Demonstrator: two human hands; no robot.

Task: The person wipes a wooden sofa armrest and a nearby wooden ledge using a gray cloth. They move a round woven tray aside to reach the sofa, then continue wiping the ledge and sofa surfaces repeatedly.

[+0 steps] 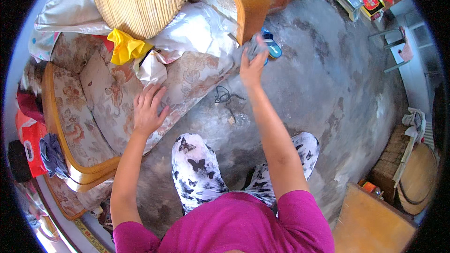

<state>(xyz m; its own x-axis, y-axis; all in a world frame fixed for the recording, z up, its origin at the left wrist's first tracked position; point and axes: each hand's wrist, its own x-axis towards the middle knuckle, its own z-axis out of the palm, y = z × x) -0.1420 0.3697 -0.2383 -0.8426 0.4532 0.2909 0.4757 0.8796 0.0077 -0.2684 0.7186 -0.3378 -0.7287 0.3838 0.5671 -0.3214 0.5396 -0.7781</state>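
Observation:
My left hand [149, 111] is over the floral sofa seat [117, 117], its fingers spread and nothing in its grasp. Just beyond the fingertips lies a crumpled white paper or plastic piece [152, 69], beside a yellow plastic bag [125, 47]. Out past the seat's front edge, my right hand [252, 69] grips a grey cloth [256, 48], slightly blurred. Under and beside that cloth, a blue slipper [273, 48] rests on the floor. Clear plastic sheeting [199, 28] covers part of the sofa near its wooden armrest [253, 0].
A round woven mat [140, 0] leans on the sofa. Black cord [226, 96] lies on the concrete floor [328, 89] ahead of my knees. At right are a small chair [391, 49] and a wooden table [375, 218]. A red bag [33, 147] hangs at left.

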